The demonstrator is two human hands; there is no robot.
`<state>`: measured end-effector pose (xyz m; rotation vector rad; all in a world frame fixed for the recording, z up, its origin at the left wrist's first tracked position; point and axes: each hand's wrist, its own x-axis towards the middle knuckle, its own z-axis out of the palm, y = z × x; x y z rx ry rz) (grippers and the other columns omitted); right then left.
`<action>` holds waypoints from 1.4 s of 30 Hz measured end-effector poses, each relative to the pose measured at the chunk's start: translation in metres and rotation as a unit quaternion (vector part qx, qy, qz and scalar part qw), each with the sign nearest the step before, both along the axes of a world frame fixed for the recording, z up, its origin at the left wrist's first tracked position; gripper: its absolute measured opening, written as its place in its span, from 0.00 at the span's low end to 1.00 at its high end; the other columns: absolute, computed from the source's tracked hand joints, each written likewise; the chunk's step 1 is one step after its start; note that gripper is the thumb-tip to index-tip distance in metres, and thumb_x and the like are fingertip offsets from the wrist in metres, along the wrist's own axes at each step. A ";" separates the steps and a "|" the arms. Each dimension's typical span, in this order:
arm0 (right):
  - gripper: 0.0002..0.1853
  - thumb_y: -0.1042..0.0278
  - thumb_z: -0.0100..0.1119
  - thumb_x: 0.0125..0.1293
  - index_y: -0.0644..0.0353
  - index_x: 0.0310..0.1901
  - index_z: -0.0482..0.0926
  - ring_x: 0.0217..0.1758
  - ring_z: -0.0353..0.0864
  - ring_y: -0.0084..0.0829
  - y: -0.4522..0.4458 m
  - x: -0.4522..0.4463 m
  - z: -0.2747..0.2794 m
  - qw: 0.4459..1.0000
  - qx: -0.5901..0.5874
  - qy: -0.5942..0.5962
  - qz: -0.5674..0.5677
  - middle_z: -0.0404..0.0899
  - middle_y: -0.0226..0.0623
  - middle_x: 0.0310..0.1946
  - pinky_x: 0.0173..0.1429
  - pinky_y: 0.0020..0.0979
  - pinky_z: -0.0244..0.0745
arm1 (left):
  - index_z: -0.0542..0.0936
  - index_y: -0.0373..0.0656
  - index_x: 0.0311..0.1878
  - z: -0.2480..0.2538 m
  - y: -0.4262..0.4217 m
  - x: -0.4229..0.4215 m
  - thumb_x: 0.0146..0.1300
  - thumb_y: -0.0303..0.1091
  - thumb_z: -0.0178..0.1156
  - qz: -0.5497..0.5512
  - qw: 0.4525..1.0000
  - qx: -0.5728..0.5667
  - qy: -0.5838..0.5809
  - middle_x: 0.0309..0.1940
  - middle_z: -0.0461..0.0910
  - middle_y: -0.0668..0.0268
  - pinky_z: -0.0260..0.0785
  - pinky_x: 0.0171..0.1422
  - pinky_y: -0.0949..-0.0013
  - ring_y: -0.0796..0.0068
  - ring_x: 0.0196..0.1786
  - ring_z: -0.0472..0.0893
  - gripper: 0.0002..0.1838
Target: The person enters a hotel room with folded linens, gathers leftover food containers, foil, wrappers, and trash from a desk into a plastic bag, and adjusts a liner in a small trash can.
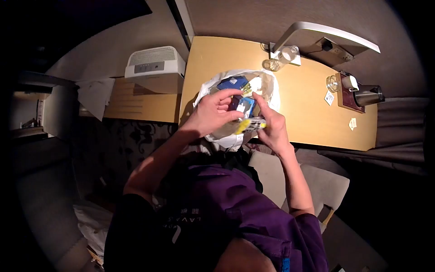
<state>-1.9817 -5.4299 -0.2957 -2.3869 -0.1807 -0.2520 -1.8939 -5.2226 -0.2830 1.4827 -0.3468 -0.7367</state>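
Observation:
A white plastic bag [202,95] stands wide open at the front edge of the desk. Inside it lie a dark blue packet [231,82], a blue-and-white packet [246,107] and a small yellow-green item [247,89]. Over the bag's left side, my left hand [216,110] has its thumb and index finger apart, the other fingers curled. The index fingertip is close to the yellow-green item; whether they touch I cannot tell. My right hand [273,126] grips a yellow-and-black packet [250,125] at the bag's near right side, its index finger pointing into the bag.
The wooden desk [317,115] carries a glass jar [272,65], a lamp [326,29] and a dark red tray [345,100] with a white cup [350,82] and a dark kettle [369,95]. A white appliance [154,63] is at left. A beige chair [324,186] is below.

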 end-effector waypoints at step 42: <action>0.13 0.62 0.56 0.62 0.55 0.41 0.87 0.52 0.74 0.38 0.079 0.079 -0.061 0.938 -0.275 -0.136 0.159 0.77 0.37 0.41 0.54 0.41 0.68 | 0.78 0.31 0.59 0.005 0.044 -0.013 0.72 0.22 0.59 0.200 0.967 -0.037 -0.155 0.50 0.80 0.65 0.72 0.56 0.78 0.82 0.51 0.78 0.14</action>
